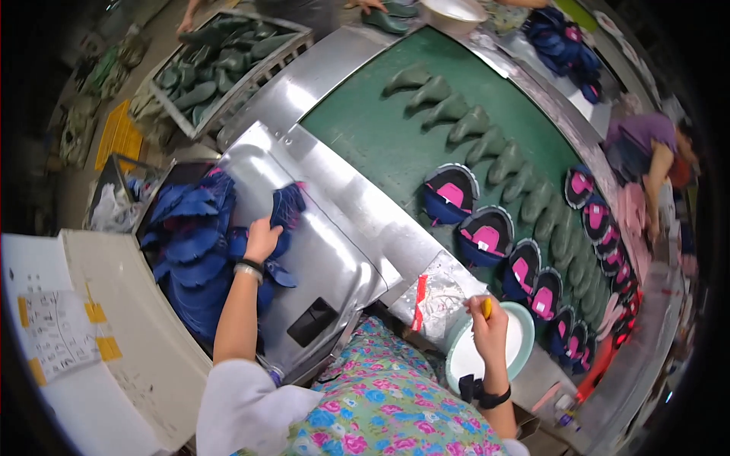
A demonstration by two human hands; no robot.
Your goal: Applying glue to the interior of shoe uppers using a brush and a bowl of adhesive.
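the left hand [262,239] rests on a blue shoe upper [287,209], fingers closed over its edge, at the rim of a heap of blue uppers [190,251] lying on the metal tabletop [327,251]. the right hand [489,327] is clamped on a yellow-handled brush [486,307], held over a round pale-green bowl [517,346] with white contents; the bowl sits at the tabletop's near right end, just beside the green conveyor belt [380,137]. the belt carries a row of grey-green shoe lasts [471,125] and, alongside it, blue-and-pink uppers [487,235]. a wire crate [228,64] at upper left holds more dark green lasts. the two hands are well apart.
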